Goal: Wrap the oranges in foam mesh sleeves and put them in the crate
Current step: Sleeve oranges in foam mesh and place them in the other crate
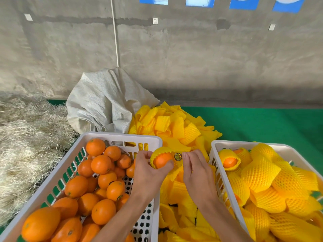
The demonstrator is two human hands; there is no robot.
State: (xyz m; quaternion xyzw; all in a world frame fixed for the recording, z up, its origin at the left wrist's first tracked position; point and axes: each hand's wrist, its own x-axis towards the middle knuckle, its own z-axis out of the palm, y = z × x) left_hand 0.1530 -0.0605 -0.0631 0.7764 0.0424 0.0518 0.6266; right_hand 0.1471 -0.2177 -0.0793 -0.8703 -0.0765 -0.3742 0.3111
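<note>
Two bare arms at bottom centre. Left hand (148, 169) gripped round, firm orange (162, 160) mid-frame; right hand (193, 169) pinched soft, light, stretchy foam sleeve (162, 150). Best held by sleeve's rim.

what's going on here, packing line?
A person is sleeving oranges by hand. The left hand grips an orange partly inside a yellow foam sleeve, while the right hand pinches the sleeve near its sticker. Bare oranges sit in the left crate; wrapped ones fill the right crate. Loose sleeves are piled between.
</note>
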